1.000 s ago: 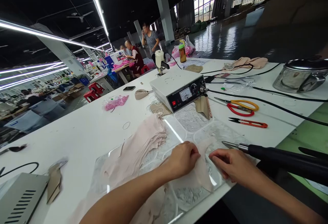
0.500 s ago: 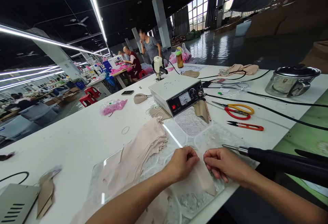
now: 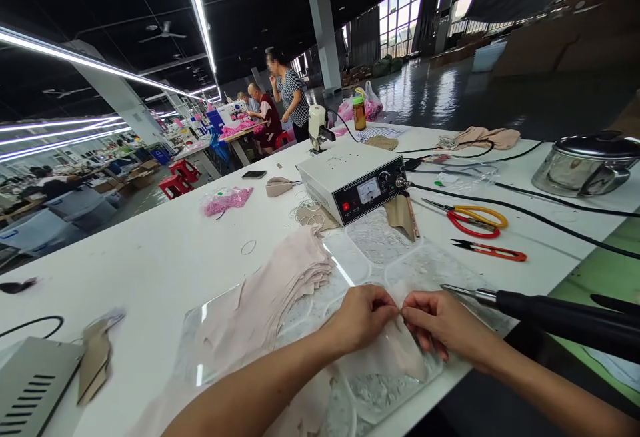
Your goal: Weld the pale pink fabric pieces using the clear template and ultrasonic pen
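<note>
My left hand (image 3: 364, 317) and my right hand (image 3: 440, 320) meet fingertip to fingertip over a transparent mat (image 3: 380, 390) near the table's front edge. Each pinches the upper edge of a thin pale pink fabric piece (image 3: 400, 353), which hangs below the fingers onto the mat. A layered stack of similar pale pink fabric (image 3: 280, 270) lies left of my hands. Just right of my right hand is the metal tip of a black-handled tool (image 3: 520, 305).
Beyond the mat stands a control box (image 3: 355, 180) with a red switch. Scissors (image 3: 473, 220), orange snips (image 3: 493, 250) and a lidded pot (image 3: 585, 163) sit on the right. Black cables cross there. People are at a farther table.
My left hand has moved right, closing the gap to my right hand. The view has shifted slightly, and the standing person in the background has lowered an arm.
</note>
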Tool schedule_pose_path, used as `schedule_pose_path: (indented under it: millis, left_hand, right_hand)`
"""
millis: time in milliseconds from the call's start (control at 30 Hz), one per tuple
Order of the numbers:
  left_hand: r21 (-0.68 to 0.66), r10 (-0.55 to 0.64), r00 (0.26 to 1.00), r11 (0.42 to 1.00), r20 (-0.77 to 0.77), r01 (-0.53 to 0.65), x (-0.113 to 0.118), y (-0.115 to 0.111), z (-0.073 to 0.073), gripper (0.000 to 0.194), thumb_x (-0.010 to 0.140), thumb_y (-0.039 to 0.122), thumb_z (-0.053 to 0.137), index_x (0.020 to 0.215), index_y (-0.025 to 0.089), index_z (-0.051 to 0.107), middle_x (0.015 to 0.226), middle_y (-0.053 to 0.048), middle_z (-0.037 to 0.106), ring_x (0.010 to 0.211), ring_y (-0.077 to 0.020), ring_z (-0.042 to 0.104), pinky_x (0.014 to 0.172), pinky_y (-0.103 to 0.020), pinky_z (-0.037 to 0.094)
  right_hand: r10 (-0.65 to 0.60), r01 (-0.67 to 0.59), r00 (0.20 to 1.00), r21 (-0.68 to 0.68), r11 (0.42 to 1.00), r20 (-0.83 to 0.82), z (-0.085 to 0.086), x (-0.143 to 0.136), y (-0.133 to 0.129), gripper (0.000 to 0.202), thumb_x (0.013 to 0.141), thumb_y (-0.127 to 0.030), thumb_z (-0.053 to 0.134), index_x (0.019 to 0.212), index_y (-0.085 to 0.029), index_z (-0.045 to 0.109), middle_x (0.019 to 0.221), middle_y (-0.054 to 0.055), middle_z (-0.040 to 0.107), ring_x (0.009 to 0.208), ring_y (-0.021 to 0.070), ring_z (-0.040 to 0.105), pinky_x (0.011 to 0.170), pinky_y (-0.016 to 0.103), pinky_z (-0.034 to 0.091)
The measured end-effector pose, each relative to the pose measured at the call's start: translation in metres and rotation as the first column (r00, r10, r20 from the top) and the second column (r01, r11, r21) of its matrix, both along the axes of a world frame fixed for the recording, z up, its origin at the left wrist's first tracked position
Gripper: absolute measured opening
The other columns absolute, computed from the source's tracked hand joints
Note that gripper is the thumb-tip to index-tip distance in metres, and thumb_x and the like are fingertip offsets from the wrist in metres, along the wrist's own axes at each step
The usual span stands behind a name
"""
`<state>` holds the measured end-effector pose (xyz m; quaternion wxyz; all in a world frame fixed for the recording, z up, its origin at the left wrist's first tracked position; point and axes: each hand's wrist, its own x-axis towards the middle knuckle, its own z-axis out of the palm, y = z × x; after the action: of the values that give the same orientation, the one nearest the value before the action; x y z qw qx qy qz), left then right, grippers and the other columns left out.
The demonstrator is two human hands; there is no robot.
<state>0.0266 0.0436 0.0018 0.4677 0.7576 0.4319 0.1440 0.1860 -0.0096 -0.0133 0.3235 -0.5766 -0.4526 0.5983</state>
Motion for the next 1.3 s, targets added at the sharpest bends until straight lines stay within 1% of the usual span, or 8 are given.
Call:
schedule_pose_path:
  millis: [167, 333, 433, 567, 800, 900, 1100, 1300]
  left_hand:
    - [-0.007, 0.004, 1.000, 1.000, 0.011, -0.004, -0.001, 0.000, 0.001, 0.011, 0.075, 0.022, 0.056, 0.071, 0.015, 0.063, 0.066, 0.002, 0.055, 0.062, -0.0092, 0.044, 0.058, -0.021, 0.035]
    - [-0.016, 0.017, 1.000, 1.000, 0.014, -0.017, -0.001, 0.002, -0.001, 0.007, 0.072, 0.017, 0.055, 0.068, 0.014, 0.060, 0.064, 0.003, 0.052, 0.061, -0.0089, 0.043, 0.057, -0.021, 0.034]
    - [-0.042, 0.044, 0.999, 0.998, 0.004, -0.044, -0.002, 0.005, -0.002, 0.005, 0.071, 0.015, 0.055, 0.067, 0.014, 0.058, 0.062, 0.003, 0.050, 0.059, -0.0086, 0.041, 0.057, -0.021, 0.033]
    - [-0.096, 0.091, 0.996, 0.991, 0.018, -0.089, -0.005, 0.007, 0.002, 0.007, 0.071, 0.016, 0.053, 0.066, 0.014, 0.057, 0.061, 0.003, 0.049, 0.058, -0.0088, 0.041, 0.056, -0.021, 0.032]
    - [-0.076, 0.076, 0.997, 0.994, 0.034, -0.074, -0.005, 0.003, 0.005, 0.009, 0.072, 0.022, 0.054, 0.070, 0.014, 0.059, 0.063, 0.002, 0.051, 0.059, -0.0089, 0.041, 0.057, -0.022, 0.033]
    - [-0.065, 0.051, 0.997, 0.997, 0.062, -0.047, -0.004, 0.002, 0.002, 0.010, 0.073, 0.023, 0.054, 0.071, 0.014, 0.059, 0.063, 0.003, 0.052, 0.059, -0.0086, 0.042, 0.057, -0.021, 0.034]
    - [-0.015, 0.026, 0.997, 1.000, 0.073, -0.025, -0.006, -0.001, -0.001, 0.009, 0.071, 0.019, 0.053, 0.068, 0.014, 0.060, 0.064, 0.003, 0.052, 0.061, -0.0084, 0.044, 0.058, -0.020, 0.034]
    - [0.021, 0.029, 0.998, 0.999, 0.052, -0.030, -0.007, 0.000, -0.005, 0.009, 0.067, 0.013, 0.052, 0.066, 0.014, 0.061, 0.063, 0.003, 0.052, 0.060, -0.0079, 0.044, 0.056, -0.020, 0.035]
  right_hand:
    - [0.004, -0.008, 0.998, 0.069, 0.998, 0.057, -0.002, -0.002, 0.001, 0.020, 0.069, -0.039, 0.052, 0.062, -0.021, 0.051, 0.039, -0.007, 0.047, 0.032, 0.0067, 0.034, 0.034, 0.019, 0.027]
    - [-0.101, 0.014, 0.960, 0.314, 0.949, 0.260, -0.008, -0.005, 0.002, 0.016, 0.065, -0.032, 0.049, 0.054, -0.021, 0.048, 0.046, -0.005, 0.045, 0.044, 0.0097, 0.040, 0.043, 0.022, 0.030]
    - [-0.152, -0.011, 0.912, 0.394, 0.919, 0.381, -0.013, -0.004, 0.003, 0.014, 0.063, -0.027, 0.048, 0.052, -0.020, 0.046, 0.048, -0.004, 0.043, 0.050, 0.0107, 0.039, 0.047, 0.023, 0.029]
    - [-0.163, -0.036, 0.871, 0.393, 0.919, 0.463, -0.015, 0.002, 0.004, 0.013, 0.065, -0.025, 0.048, 0.053, -0.021, 0.045, 0.048, -0.004, 0.043, 0.051, 0.0109, 0.037, 0.048, 0.024, 0.028]
    - [-0.058, -0.073, 0.918, 0.314, 0.947, 0.391, -0.001, 0.005, 0.004, 0.020, 0.073, -0.038, 0.049, 0.063, -0.021, 0.055, 0.053, -0.004, 0.051, 0.047, 0.0116, 0.044, 0.048, 0.024, 0.035]
    - [-0.076, -0.062, 0.912, 0.317, 0.947, 0.404, 0.002, 0.003, 0.005, 0.022, 0.073, -0.041, 0.052, 0.067, -0.021, 0.058, 0.055, -0.003, 0.054, 0.048, 0.0118, 0.045, 0.049, 0.025, 0.036]
    - [-0.216, -0.068, 0.835, 0.485, 0.872, 0.506, -0.015, 0.001, 0.009, 0.027, 0.078, -0.036, 0.047, 0.056, -0.020, 0.048, 0.050, -0.004, 0.045, 0.052, 0.0121, 0.042, 0.052, 0.025, 0.033]
    - [-0.239, -0.076, 0.805, 0.494, 0.866, 0.543, -0.022, 0.001, 0.011, 0.027, 0.076, -0.029, 0.044, 0.051, -0.021, 0.038, 0.048, -0.004, 0.043, 0.051, 0.0113, 0.041, 0.051, 0.025, 0.029]
